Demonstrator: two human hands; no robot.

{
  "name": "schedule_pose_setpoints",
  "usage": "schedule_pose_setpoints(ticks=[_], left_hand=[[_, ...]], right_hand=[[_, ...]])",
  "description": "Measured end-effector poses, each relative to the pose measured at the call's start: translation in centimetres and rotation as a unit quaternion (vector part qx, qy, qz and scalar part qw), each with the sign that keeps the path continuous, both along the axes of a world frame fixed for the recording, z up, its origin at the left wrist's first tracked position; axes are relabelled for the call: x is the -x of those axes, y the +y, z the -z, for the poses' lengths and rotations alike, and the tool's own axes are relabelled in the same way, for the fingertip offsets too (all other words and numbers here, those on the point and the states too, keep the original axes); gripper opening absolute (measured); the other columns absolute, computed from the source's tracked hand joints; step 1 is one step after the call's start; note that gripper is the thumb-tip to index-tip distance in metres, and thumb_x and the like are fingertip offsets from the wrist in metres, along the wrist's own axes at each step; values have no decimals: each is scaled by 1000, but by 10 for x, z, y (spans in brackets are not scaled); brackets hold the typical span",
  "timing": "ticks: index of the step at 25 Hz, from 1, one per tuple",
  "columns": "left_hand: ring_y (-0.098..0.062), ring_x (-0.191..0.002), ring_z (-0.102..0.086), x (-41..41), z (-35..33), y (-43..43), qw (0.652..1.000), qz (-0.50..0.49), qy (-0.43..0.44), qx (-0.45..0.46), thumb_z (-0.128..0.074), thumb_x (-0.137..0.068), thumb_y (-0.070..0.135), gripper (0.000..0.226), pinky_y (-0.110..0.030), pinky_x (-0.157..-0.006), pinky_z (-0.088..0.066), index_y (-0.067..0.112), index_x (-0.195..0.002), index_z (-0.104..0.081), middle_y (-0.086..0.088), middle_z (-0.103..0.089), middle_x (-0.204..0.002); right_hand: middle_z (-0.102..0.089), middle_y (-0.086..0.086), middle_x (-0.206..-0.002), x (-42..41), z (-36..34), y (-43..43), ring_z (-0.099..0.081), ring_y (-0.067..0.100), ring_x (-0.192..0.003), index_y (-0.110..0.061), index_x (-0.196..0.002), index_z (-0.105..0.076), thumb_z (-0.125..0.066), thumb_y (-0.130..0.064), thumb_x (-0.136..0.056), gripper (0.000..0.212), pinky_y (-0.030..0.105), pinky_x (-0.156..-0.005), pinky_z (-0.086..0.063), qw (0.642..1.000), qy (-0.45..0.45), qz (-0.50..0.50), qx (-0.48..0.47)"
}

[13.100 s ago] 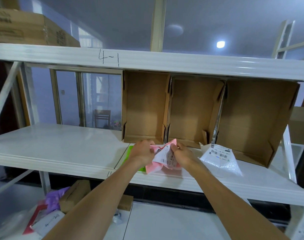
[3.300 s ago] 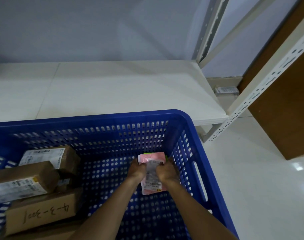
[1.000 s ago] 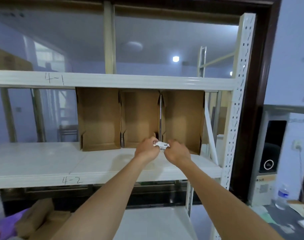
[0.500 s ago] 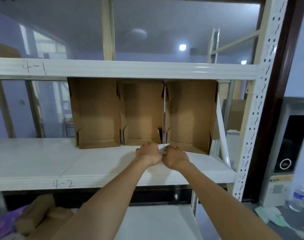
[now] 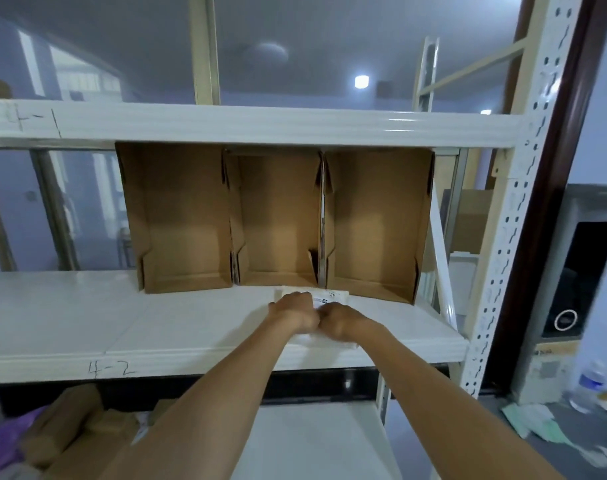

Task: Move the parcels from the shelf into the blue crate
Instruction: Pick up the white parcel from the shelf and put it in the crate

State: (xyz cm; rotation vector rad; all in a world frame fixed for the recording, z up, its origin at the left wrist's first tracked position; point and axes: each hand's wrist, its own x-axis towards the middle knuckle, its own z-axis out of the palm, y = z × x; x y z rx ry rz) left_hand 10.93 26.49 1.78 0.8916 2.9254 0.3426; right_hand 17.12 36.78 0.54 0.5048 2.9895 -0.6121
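Note:
A flat white parcel (image 5: 331, 295) with a printed label lies on the white shelf (image 5: 87, 320) marked 4-2, in front of the middle cardboard bin. My left hand (image 5: 295, 311) and my right hand (image 5: 340, 322) rest on it side by side, fingers curled around its near part, and they cover most of it. The blue crate is out of view.
Three open cardboard bins (image 5: 180, 220) stand side by side at the back of the shelf. A perforated white upright (image 5: 502, 244) bounds the shelf on the right. Brown boxes (image 5: 66, 431) and a purple bag lie lower left; a water bottle (image 5: 587, 384) stands at the right.
The camera has come closer to the shelf. Both hands have lowered from just above the shelf onto it with the white parcel and still grip it.

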Motion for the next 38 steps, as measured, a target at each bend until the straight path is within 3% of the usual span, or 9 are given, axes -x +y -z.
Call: schedule_pose_setpoints(ticks=[4,8,14,22,27,30,32,35,38], left_hand=[[-23,-151,-31,9,6,5,997,30,29,-65,-48,-102,34,58,-47,-121,-30,21,-158,-37,-1,-34,-164],[-15,-161,2,24,36,5,999,40,-32,16,-21,-108,41,62,-49,-129,-3,30,-167,-7,7,3,-175],[-13,-160,9,28,53,4,998,29,-40,41,-13,-107,45,62,-52,-128,2,32,-167,-1,9,12,-174],[-14,-160,7,27,56,4,997,29,-33,62,-12,-107,47,62,-54,-127,6,32,-167,-3,7,8,-174],[-13,-160,7,29,60,3,997,35,-31,54,-9,-107,45,61,-54,-127,6,32,-167,-3,8,7,-174],[-12,-160,7,31,61,4,998,37,-32,48,-8,-106,46,62,-53,-127,5,33,-167,-4,8,6,-174],[-13,-160,7,31,62,4,998,38,-29,45,-9,-106,46,62,-52,-127,5,33,-167,-5,8,6,-174],[-23,-161,8,34,64,3,999,25,-23,29,-14,-105,52,65,-52,-128,1,31,-167,-7,0,7,-175],[-37,-159,-5,33,65,-2,997,-32,-29,-61,-33,-103,54,79,-48,-129,-10,15,-167,-6,-16,-3,-173]], right_hand=[[-26,-1,-164,5,3,10,-26,22,-150,-21,-155,-34,-46,-46,-89,71,43,-120,-28,997,59,21,-53],[-4,-5,-170,22,31,16,-3,16,-156,-24,-162,-12,-26,-45,-99,67,45,-125,-8,996,42,24,-69],[4,-7,-170,34,47,25,4,15,-156,-27,-162,-6,-16,-47,-100,65,48,-125,-1,994,-8,26,-104],[0,-7,-170,29,55,23,1,16,-156,-28,-162,-9,-13,-49,-101,64,49,-124,-2,992,-7,23,-126],[-27,-3,-164,36,53,24,-22,20,-151,-25,-156,-31,-17,-52,-96,67,49,-123,-12,982,42,32,-183],[-10,-5,-169,38,54,27,-7,16,-155,-27,-160,-20,-15,-50,-97,67,48,-124,-5,990,43,45,-130],[-10,-4,-169,38,55,28,-9,17,-155,-30,-159,-20,-16,-53,-96,68,49,-123,-6,990,30,70,-116],[-26,6,-164,38,62,22,-25,26,-149,-25,-155,-28,-16,-61,-91,75,50,-119,-17,981,44,148,-116],[-45,14,-148,27,59,16,-39,31,-137,-11,-147,-38,-28,-57,-92,73,45,-113,-30,964,101,219,-108]])
